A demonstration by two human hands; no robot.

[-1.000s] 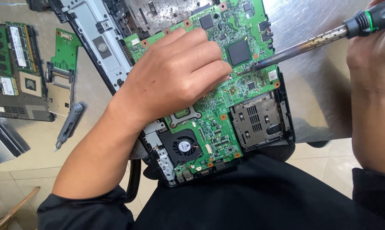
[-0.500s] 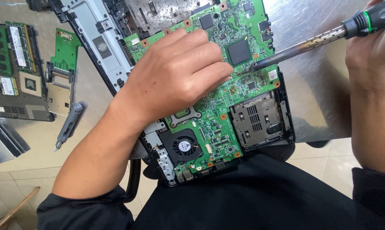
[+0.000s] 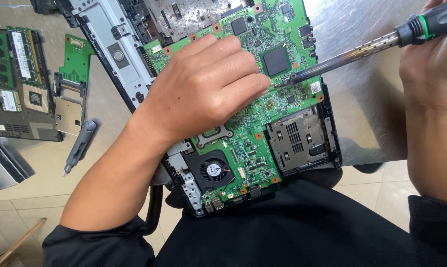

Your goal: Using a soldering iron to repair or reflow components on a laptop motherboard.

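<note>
A green laptop circuit board [image 3: 248, 143] with a small black fan [image 3: 212, 169] lies in its dark casing on a metal table, hanging over the near edge above my lap. My left hand [image 3: 203, 89] rests on the board, fingers curled, fingertips pressed near a black square chip [image 3: 276, 61]. My right hand [image 3: 431, 74] grips the black and green handle of a soldering iron [image 3: 352, 52]. Its metal tip touches the board just below the chip, right by my left fingertips.
A silver and black laptop frame [image 3: 119, 49] lies at the back left. Further left sit another board with memory sticks [image 3: 16, 74], a small green card [image 3: 75, 64] and a grey utility knife [image 3: 79, 147]. Tiled floor shows below the table edge.
</note>
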